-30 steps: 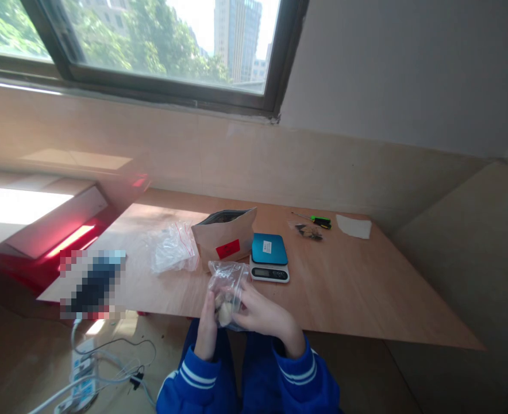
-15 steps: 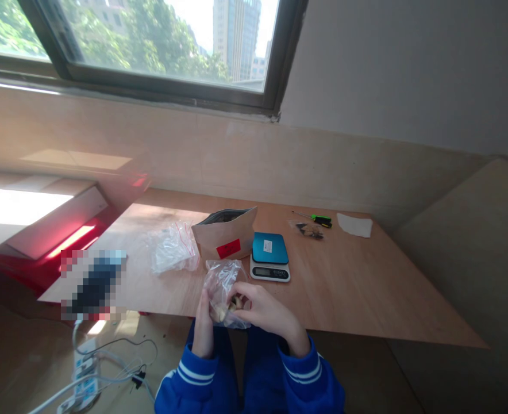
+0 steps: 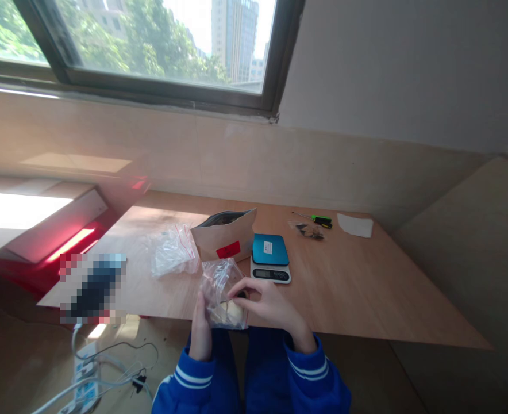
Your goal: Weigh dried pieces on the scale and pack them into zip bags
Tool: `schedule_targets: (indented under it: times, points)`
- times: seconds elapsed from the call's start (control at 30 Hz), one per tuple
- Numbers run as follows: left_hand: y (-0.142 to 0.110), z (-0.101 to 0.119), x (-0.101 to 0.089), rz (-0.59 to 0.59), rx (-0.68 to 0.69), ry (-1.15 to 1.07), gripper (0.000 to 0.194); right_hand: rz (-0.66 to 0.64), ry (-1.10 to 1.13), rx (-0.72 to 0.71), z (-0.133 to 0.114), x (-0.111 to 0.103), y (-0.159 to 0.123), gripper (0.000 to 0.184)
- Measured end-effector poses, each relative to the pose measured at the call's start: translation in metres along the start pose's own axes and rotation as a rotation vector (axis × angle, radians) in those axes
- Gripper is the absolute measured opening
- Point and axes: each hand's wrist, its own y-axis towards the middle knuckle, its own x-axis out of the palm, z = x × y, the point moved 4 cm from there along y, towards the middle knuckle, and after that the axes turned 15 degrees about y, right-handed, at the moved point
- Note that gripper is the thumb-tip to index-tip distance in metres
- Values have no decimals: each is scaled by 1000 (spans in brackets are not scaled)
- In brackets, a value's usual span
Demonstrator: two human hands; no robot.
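At the near edge of the wooden table [image 3: 349, 299] I hold a small clear plastic bag [image 3: 219, 287] with pale lumpy pieces in its bottom. My left hand [image 3: 201, 325] grips the bag's left side, fingers closed against it. My right hand [image 3: 265, 305] pinches the bag's right side with thumb and fingers. Just behind the bag stand a brown paper pouch [image 3: 224, 240] with a red label, open at the top, and a small kitchen scale [image 3: 271, 257] with a blue top.
A pile of empty clear zip bags [image 3: 174, 252] lies left of the pouch. At the back right are a green-handled screwdriver [image 3: 318, 219], a small filled bag [image 3: 309, 230] and a white paper [image 3: 355, 225]. White cables [image 3: 103, 374] trail on the floor at lower left.
Both hands have lowered the bag slightly toward the table edge. The right hand's fingers have shifted along the bag's side, and the pale pieces have settled lower.
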Motion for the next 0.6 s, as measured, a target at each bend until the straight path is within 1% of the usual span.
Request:
schedule_targets:
  times: [0.1,0.17,0.27,0.33,0.37,0.4,0.47,0.53,0.6]
  points:
    - [-5,9,3,-7,-30,5,67,43,63,-107,-21,-17,10,12]
    - [-7,14,4,-12,-69,5,70,104,54,-214,-42,-31,24,15]
    - [-10,17,4,-4,-110,-13,74,249,-12,-438,-75,-47,55,15]
    - [-10,17,3,18,-114,-15,75,372,-39,-578,-88,-53,77,14]
    - [-9,17,2,27,-116,-14,76,400,-57,-620,-90,-53,87,14]
    - [-9,17,1,38,-120,-13,76,394,-85,-640,-89,-53,97,14]
    - [-9,17,-2,49,-121,-13,77,303,-190,-622,-80,-48,112,14]
    - [-8,18,-4,46,-117,-6,77,227,-328,-580,-67,-44,118,16]
    - [-8,20,-7,45,-112,14,79,210,-465,-569,-58,-44,116,20]
